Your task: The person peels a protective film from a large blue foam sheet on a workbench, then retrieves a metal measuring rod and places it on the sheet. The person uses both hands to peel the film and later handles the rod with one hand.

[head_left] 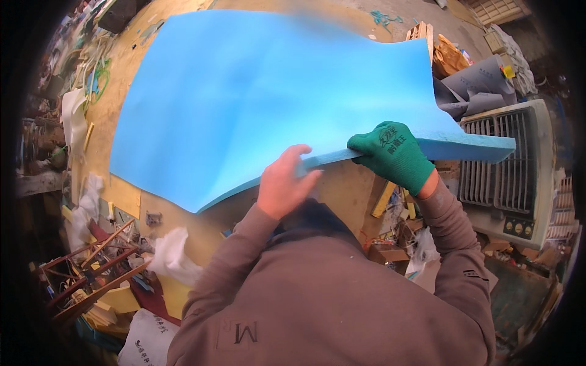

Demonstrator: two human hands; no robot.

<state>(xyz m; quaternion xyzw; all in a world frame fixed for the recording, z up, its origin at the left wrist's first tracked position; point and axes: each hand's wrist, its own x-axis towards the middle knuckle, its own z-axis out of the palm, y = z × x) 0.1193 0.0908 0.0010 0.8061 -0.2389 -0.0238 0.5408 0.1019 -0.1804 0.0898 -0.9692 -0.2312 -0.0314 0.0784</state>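
Presently, the near edge of a blue foam sheet [274, 91] is gripped by the gloved right hand [392, 155]. The bare left hand [285, 182] is placed at that edge, thumb and fingers parted; whether foam is pinched cannot be told. The sheet is spread out ahead, its right end overlapping a slatted machine [497, 177] in view. If dragged sideways, it could be torn on that machine.
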